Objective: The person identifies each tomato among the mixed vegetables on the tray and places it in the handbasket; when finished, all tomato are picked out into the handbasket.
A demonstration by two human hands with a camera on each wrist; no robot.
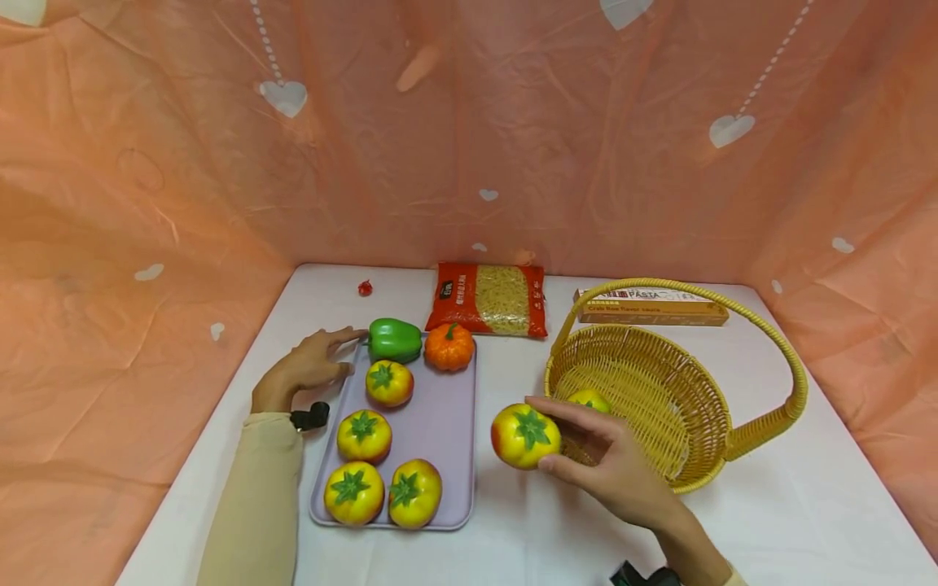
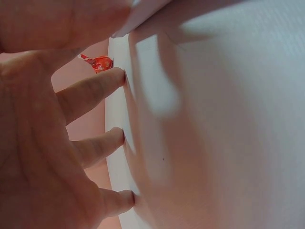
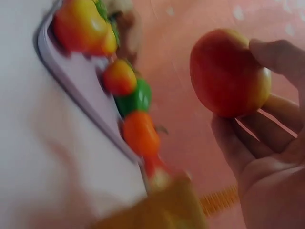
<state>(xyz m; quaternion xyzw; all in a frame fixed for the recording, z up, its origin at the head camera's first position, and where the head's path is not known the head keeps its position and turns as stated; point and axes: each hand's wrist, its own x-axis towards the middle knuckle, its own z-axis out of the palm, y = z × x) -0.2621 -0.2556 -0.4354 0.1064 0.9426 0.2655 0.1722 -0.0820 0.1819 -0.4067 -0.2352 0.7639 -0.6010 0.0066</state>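
Observation:
My right hand [image 1: 611,464] pinches a yellow-and-red persimmon [image 1: 525,436] between thumb and fingers, held up between the tray and the basket. In the right wrist view the persimmon [image 3: 228,74] shows its smooth red underside. My left hand [image 1: 311,362] is at the upper left edge of the lilac tray [image 1: 447,439], fingers spread, close to the green bell pepper [image 1: 394,340]. Its fingertips [image 2: 116,136] meet the white tabletop in the left wrist view. Several more persimmons [image 1: 364,436] lie on the tray, along with a small orange pumpkin [image 1: 449,347].
A yellow wicker basket [image 1: 707,391] with a tall handle stands on the right; another persimmon [image 1: 589,400] inside is partly hidden by my hand. Behind are a red pasta bag [image 1: 487,299] and a pasta box [image 1: 652,312]. A small red wrapped candy [image 1: 365,288] lies back left.

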